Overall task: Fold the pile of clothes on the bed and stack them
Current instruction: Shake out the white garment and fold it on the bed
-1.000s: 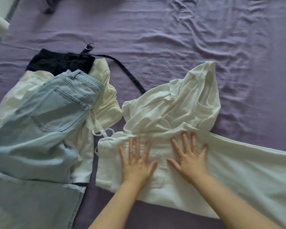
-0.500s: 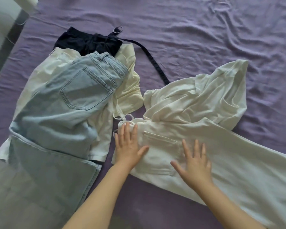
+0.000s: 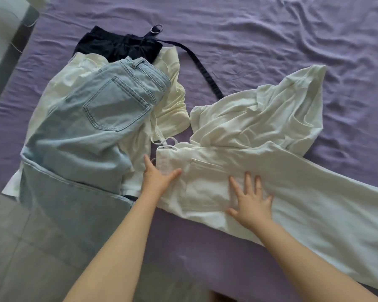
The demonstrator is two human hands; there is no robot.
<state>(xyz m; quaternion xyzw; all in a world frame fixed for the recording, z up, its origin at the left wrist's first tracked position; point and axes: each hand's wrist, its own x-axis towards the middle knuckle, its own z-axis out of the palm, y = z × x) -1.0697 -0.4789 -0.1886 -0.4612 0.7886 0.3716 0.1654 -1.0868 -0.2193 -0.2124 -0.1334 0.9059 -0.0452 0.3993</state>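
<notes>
White trousers (image 3: 297,192) lie flat across the purple bed sheet (image 3: 249,35), legs running off to the right. My left hand (image 3: 156,178) rests flat at their waistband edge, fingers apart. On the trousers just right of the back pocket, my right hand (image 3: 250,202) presses down with spread fingers. A crumpled white top (image 3: 260,118) lies behind the trousers. To the left, light blue jeans (image 3: 92,131) lie over a cream garment (image 3: 172,101), with a dark garment (image 3: 118,46) and its black strap (image 3: 203,70) behind them.
The jeans' legs hang over the bed's near-left edge toward a grey tiled floor (image 3: 20,247). A white piece of furniture (image 3: 0,35) stands beyond the bed's far-left corner. Wrinkled sheet stretches across the back and right.
My left hand slid left from the pocket area to the waistband edge. My right hand moved slightly right along the trousers. The view shifted, so the pile sits further right in frame.
</notes>
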